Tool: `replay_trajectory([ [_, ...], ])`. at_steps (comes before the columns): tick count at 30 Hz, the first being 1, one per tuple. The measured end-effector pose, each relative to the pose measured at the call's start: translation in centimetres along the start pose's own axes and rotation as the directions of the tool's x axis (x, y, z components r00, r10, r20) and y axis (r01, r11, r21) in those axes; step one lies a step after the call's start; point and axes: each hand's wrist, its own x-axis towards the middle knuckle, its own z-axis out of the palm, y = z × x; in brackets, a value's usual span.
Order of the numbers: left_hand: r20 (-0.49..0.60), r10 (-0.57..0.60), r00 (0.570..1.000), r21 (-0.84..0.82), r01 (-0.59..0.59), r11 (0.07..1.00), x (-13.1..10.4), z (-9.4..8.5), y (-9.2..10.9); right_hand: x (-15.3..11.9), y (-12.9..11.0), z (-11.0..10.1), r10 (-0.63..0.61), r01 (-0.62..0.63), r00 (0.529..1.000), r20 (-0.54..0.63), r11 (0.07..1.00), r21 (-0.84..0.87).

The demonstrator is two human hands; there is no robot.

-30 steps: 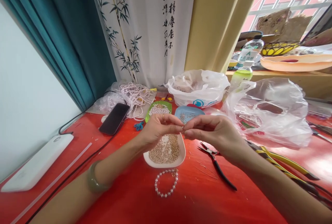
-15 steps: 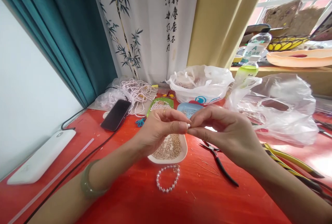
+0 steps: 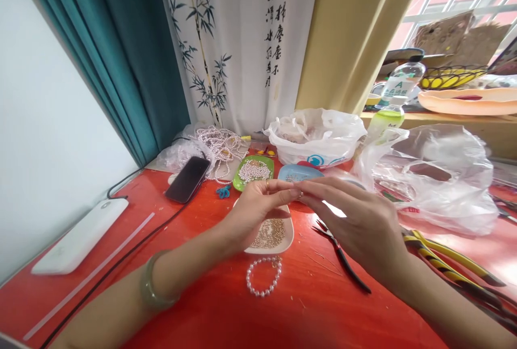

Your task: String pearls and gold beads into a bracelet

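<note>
Above the trays, my left hand (image 3: pixel 262 203) pinches a tiny pale bead (image 3: pixel 301 194) between thumb and forefinger. My right hand (image 3: pixel 355 217) meets it there, thumb and fingers drawn together at the same spot; what they hold is too small to make out. Under my left hand is a white tray (image 3: pixel 288 242) of small gold beads (image 3: pixel 271 233), partly hidden by the hand. A pearl bracelet (image 3: pixel 263 291) lies in a loop on the red table (image 3: pixel 202 311), in front of that tray. Black-handled pliers (image 3: pixel 343 260) rest beneath my right hand.
Behind my hands are a green tray (image 3: pixel 238 181) of pearls and a blue tray (image 3: pixel 286 170). White plastic bags (image 3: pixel 315 139) stand farther back. A phone (image 3: pixel 188 179), cable and white power bank (image 3: pixel 81 236) lie left; yellow-and-black pliers (image 3: pixel 452 263) lie right.
My right hand's fingers have straightened and moved over my left fingertips, covering more of the pale bead. The view has shifted slightly, so the table's things sit a little farther right.
</note>
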Motion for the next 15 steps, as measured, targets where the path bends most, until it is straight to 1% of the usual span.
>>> replay_trajectory([
  [3,0.029,0.009,1.000,0.104,-0.012,0.994,-0.5,0.1,-0.2,-0.9,0.4,0.1,-0.112,0.115,0.993,0.025,0.985,-0.126],
  [5,0.059,0.014,0.998,0.203,-0.026,0.979,-0.8,0.1,-0.3,-1.4,0.6,0.0,-0.164,0.168,0.986,0.040,0.971,-0.171],
  [7,0.090,0.041,0.995,0.329,-0.068,0.942,-1.0,0.0,-0.3,-1.9,0.5,-0.1,-0.167,0.175,0.984,0.060,0.970,-0.170],
  [8,0.100,0.073,0.992,0.410,-0.107,0.906,-1.2,0.0,-0.4,-2.1,0.4,-0.2,-0.153,0.161,0.986,0.062,0.975,-0.154],
  [9,0.112,0.120,0.986,0.505,-0.160,0.848,-1.3,-0.1,-0.5,-2.4,0.3,-0.3,-0.132,0.138,0.990,0.056,0.981,-0.133],
  [10,0.139,0.180,0.974,0.611,-0.227,0.758,-1.5,-0.2,-0.7,-2.7,0.1,-0.3,-0.104,0.108,0.993,0.048,0.988,-0.111],
  [11,0.186,0.244,0.952,0.717,-0.301,0.629,-1.7,-0.3,-1.1,-3.1,0.0,-0.3,-0.071,0.075,0.997,0.040,0.993,-0.091],
  [12,0.264,0.292,0.919,0.805,-0.377,0.458,-1.9,-0.5,-1.6,-3.5,-0.2,-0.3,-0.033,0.036,0.999,0.037,0.997,-0.070],
  [13,0.376,0.305,0.875,0.853,-0.455,0.255,-2.1,-0.7,-2.2,-4.1,-0.4,-0.3,0.004,-0.002,0.999,0.049,0.999,-0.047],
  [14,0.486,0.287,0.826,0.852,-0.521,0.057,-2.3,-1.0,-2.9,-4.7,-0.7,-0.2,0.039,-0.037,0.997,0.065,0.999,-0.024],
  [15,0.590,0.239,0.771,0.805,-0.583,-0.110,-2.4,-1.3,-3.6,-5.3,-0.9,0.0,0.069,-0.070,0.993,0.095,0.997,0.011],
])
